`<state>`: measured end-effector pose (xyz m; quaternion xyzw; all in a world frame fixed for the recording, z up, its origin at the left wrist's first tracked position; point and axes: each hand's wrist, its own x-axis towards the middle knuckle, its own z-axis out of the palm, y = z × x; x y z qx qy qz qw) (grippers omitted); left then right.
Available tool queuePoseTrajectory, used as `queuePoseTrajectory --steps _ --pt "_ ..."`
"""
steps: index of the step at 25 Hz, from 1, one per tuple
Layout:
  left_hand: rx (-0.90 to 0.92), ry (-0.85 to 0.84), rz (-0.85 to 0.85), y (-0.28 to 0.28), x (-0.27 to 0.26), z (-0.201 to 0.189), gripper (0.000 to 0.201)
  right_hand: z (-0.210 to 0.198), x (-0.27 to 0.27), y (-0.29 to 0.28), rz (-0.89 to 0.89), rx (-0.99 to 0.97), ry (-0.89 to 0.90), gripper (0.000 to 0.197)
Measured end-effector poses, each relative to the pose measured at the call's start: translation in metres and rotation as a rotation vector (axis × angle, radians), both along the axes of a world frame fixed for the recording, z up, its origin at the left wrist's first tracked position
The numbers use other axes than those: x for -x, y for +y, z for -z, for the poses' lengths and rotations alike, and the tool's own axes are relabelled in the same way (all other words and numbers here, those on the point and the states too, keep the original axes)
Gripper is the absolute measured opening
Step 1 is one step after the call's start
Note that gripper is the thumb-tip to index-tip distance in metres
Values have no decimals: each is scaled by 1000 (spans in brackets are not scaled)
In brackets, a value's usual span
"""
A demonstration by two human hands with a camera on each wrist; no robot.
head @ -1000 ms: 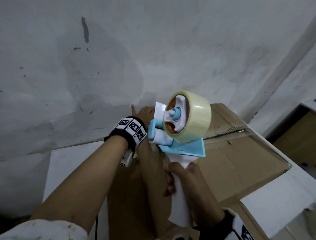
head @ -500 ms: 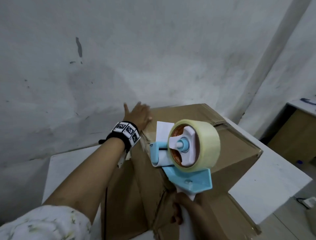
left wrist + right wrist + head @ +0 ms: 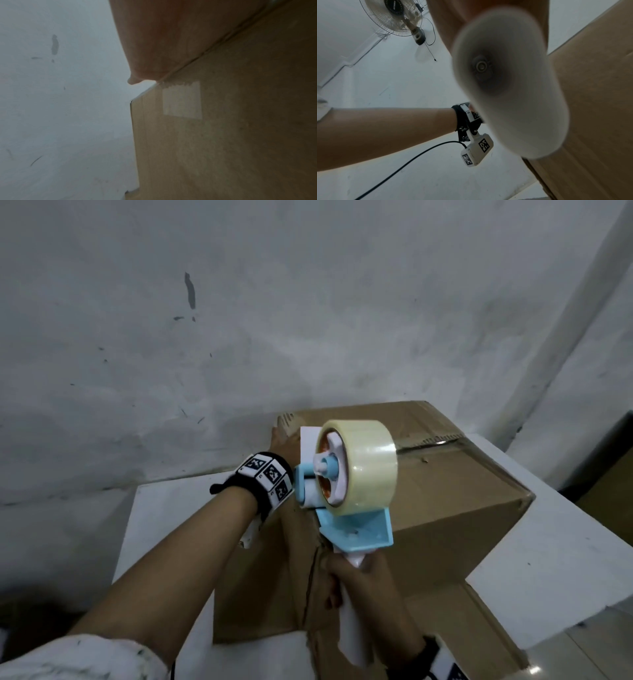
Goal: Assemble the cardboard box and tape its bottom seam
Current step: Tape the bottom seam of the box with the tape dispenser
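A brown cardboard box (image 3: 445,491) stands on a white table (image 3: 565,542). A taped seam (image 3: 428,445) runs across its top face. My left hand (image 3: 282,441) lies flat on the top's far left edge, fingers straight. The left wrist view shows that palm (image 3: 163,40) on the top edge, above a patch of clear tape (image 3: 181,100) on the box side. My right hand (image 3: 363,587) grips the white handle (image 3: 505,88) of a blue tape dispenser (image 3: 356,529). Its clear roll (image 3: 370,460) is at the box's near upper edge. Whether the dispenser touches the cardboard is hidden.
Loose lower flaps (image 3: 445,628) of the box jut toward me over the table's front. A grey-white wall (image 3: 308,320) stands close behind. A dark cabinet (image 3: 603,460) is at the right. A wall fan (image 3: 393,13) hangs overhead. A black cable (image 3: 411,159) trails from my left wrist.
My right hand has drawn the dispenser back toward me, from over the box top to its near edge. My left hand has stayed on the far left of the top.
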<state>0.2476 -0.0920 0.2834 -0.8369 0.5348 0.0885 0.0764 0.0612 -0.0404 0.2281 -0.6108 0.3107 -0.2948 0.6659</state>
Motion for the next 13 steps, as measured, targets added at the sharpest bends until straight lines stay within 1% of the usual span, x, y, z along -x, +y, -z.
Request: queuePoseTrajectory --steps 2,3,4,5,6,8,9,10,13 --pt "-18 70 -55 9 8 -8 54 -3 0 2 16 -26 17 36" --pt "-9 82 -31 15 14 -13 56 -6 3 6 26 -37 39 48" --pt "0 65 6 21 21 -17 58 -10 8 9 26 -41 56 55" --pt "8 36 29 26 28 -21 59 -13 14 11 16 -42 70 57" --pt "7 34 44 27 31 -23 58 -18 24 14 -30 -34 107 55" --pt "51 108 -5 32 42 -32 58 -23 45 25 -96 -66 129 53" --pt "54 128 -24 28 42 -29 59 -24 58 32 -100 -84 130 53" --pt "61 131 -7 25 38 -25 59 -23 69 39 -88 -96 116 46" --pt "49 96 72 6 17 -1 63 -21 92 55 -30 -173 46 12"
